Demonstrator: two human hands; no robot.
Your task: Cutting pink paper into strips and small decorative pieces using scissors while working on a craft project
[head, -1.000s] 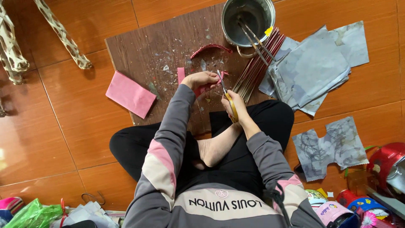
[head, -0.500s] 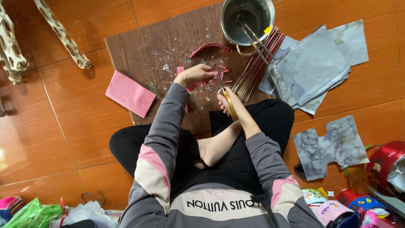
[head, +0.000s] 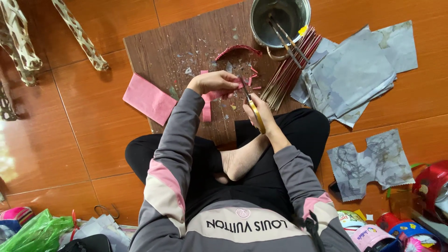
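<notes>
Pink paper strip [head: 208,99] pinched in my left hand [head: 212,82] | right hand [head: 261,109] closed on scissors [head: 252,106], beside the metal pot [head: 280,21] | cutting step; next snip likely needs steady feed.

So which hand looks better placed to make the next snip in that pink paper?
The right hand: it holds the yellow-handled scissors, blades at the pink paper strip. The left hand only grips the strip.

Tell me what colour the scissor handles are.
Yellow; the scissors in the right hand show in the head view.
</notes>
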